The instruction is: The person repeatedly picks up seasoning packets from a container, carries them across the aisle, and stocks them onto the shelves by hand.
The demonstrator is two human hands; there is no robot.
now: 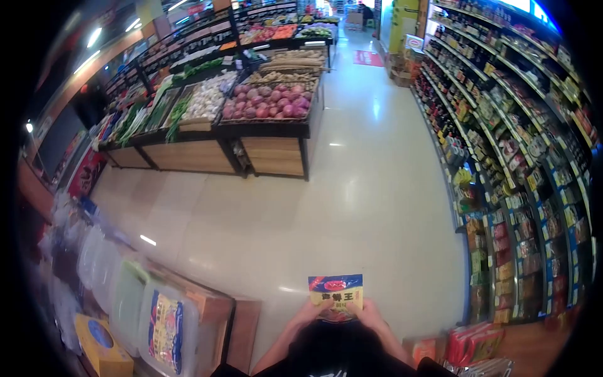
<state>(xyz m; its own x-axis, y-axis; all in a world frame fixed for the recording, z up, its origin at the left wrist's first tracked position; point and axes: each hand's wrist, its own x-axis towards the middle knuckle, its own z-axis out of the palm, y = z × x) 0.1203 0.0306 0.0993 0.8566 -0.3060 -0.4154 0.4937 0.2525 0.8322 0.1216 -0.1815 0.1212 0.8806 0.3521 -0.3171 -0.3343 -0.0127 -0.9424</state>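
A yellow and blue seasoning packet (336, 284) with large dark Chinese characters is held upright in front of my body at the bottom centre. My left hand (311, 310) grips its left side, thumb over the front. On the packet's right side, my right hand (368, 313) closes in the same way. The fingers behind the packet are hidden. A similar yellow and blue packet (166, 332) lies in a clear plastic bin (193, 314) at the lower left, apart from both hands.
Produce stands with red onions (269, 102) and garlic (210, 96) stand ahead on the left. Tall shelves (496, 132) of packaged goods line the right. A pale floor aisle (364, 163) runs between them. Red packages (474, 342) lie at the lower right, a yellow box (103, 345) at the lower left.
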